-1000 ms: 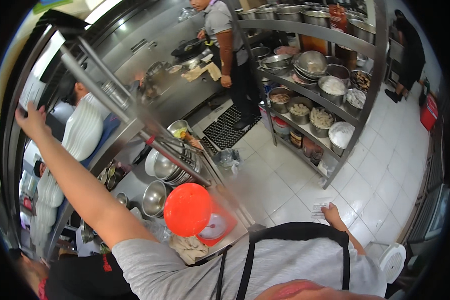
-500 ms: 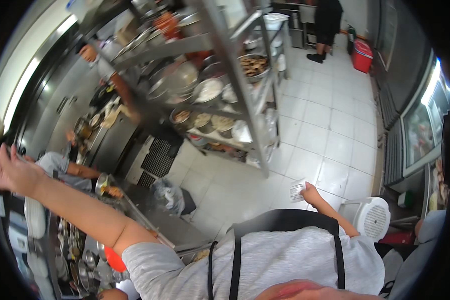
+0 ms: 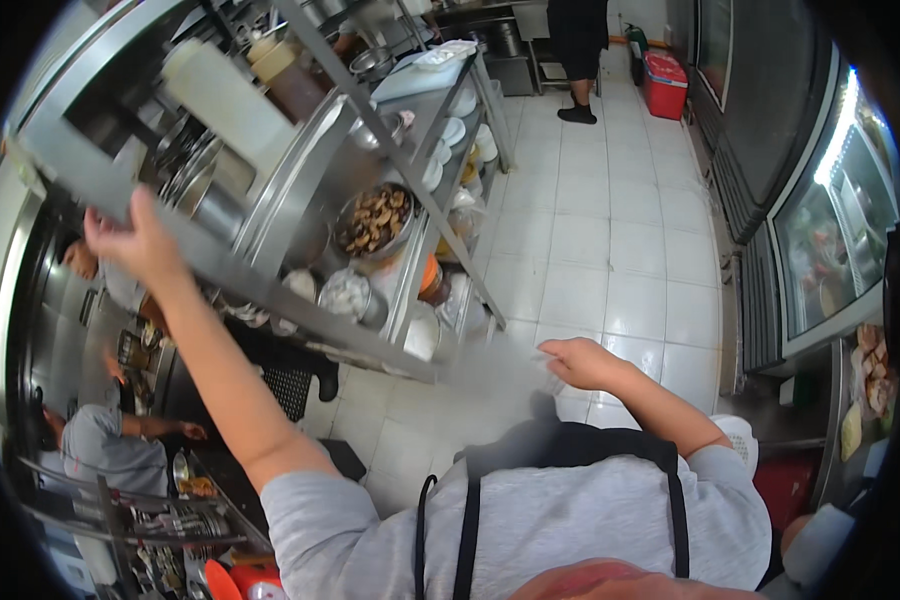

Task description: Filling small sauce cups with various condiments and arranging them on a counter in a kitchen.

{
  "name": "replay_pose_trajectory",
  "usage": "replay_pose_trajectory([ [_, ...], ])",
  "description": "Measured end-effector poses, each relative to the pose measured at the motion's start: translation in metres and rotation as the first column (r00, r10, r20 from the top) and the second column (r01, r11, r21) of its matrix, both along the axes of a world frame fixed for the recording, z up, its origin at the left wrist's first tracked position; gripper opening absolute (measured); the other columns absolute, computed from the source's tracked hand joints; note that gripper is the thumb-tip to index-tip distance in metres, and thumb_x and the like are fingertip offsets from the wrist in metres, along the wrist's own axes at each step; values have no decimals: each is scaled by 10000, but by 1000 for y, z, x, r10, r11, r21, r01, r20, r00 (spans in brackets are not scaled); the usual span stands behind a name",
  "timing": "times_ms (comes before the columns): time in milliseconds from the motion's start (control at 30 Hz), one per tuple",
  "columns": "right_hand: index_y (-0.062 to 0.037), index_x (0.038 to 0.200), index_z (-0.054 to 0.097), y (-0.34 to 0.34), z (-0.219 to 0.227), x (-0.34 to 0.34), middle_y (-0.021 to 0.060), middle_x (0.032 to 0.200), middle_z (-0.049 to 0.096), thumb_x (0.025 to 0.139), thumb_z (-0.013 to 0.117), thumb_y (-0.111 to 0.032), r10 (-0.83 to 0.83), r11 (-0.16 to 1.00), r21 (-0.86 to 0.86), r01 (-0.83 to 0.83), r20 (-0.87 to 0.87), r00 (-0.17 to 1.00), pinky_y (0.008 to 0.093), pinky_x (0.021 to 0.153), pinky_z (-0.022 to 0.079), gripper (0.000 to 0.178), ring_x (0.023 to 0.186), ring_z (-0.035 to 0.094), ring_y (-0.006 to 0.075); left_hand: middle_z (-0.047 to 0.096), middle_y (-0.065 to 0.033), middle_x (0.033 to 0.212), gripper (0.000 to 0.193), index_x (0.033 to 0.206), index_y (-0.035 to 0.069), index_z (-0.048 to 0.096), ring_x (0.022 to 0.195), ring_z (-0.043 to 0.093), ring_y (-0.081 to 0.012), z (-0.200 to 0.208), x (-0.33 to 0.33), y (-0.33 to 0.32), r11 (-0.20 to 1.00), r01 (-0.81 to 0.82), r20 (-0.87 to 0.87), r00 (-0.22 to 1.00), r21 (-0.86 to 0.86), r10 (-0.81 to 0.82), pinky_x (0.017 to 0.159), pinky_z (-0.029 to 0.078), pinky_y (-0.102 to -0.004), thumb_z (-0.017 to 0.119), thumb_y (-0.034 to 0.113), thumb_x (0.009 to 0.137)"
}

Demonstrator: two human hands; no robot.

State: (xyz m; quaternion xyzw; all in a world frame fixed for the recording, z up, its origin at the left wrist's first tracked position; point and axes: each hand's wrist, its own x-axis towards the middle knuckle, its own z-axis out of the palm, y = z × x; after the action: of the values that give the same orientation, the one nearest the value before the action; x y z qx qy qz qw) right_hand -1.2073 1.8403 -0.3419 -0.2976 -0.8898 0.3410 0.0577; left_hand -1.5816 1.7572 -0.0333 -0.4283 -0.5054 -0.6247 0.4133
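Observation:
My left hand (image 3: 138,243) is raised at the far left with thumb and fingers apart. It is at the upper metal rail (image 3: 260,308) of a steel rack; whether it touches the rail I cannot tell. Low in front of me, at the middle right, my right hand (image 3: 585,362) is closed in a pinch on a small white paper slip (image 3: 550,382). The slip is blurred and partly hidden by the fingers. Beyond the left hand, the rack carries a bowl of brown chopped food (image 3: 375,222), a pot of white pieces (image 3: 348,296) and a pale squeeze bottle (image 3: 225,115).
Co-workers in grey shirts (image 3: 120,455) stand by the stove side at left. Another person in black (image 3: 577,50) is at the far end, near a red cooler (image 3: 664,85). Glass-door fridges (image 3: 838,235) line the right. White floor tiles (image 3: 560,230) run between.
The view has swung leftward and closer to the rack. My left hand has come inward to the rack's rail. My right hand has moved left, still pinching the paper slip.

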Motion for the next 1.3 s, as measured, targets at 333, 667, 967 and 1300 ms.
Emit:
replay_pose_trajectory([
  [333, -155, 1071, 460, 300, -65, -35, 139, 896, 565, 743, 403, -77, -311, 912, 366, 187, 316, 896, 402, 690, 428, 342, 824, 545, 291, 421, -156, 1116, 450, 1181, -30, 228, 1030, 421, -217, -13, 0, -22, 994, 107, 88, 990, 33, -109, 837, 344, -335, 420, 108, 798],
  [667, -91, 929, 516, 527, 195, -289, 136, 901, 549, 628, 508, -54, -34, 720, 693, 6, 27, 999, 371, 711, 429, 303, 862, 528, 289, 459, -134, 1090, 376, 1134, 3, 327, 716, 469, -126, -18, 10, -40, 945, -325, 66, 943, -41, 327, 623, 395, -206, 391, 222, 835],
  [967, -93, 979, 532, 526, 405, -515, 141, 863, 572, 618, 522, -20, 520, 684, 727, 59, -542, 660, 369, 698, 427, 368, 818, 531, 339, 465, -160, 1036, 367, 1123, 6, 335, 667, 447, -119, -18, 32, -28, 830, -556, 112, 829, 50, 549, 511, 359, -194, 345, 247, 846],
  [1300, -123, 1101, 470, 460, 484, -691, 112, 623, 552, 654, 522, -150, 546, 821, 571, 24, -796, 262, 330, 537, 440, 451, 554, 527, 225, 515, -122, 904, 324, 1069, 39, 338, 667, 470, -127, -31, 39, -25, 717, -696, 261, 699, 33, 666, 589, 401, -235, 334, 287, 859],
])
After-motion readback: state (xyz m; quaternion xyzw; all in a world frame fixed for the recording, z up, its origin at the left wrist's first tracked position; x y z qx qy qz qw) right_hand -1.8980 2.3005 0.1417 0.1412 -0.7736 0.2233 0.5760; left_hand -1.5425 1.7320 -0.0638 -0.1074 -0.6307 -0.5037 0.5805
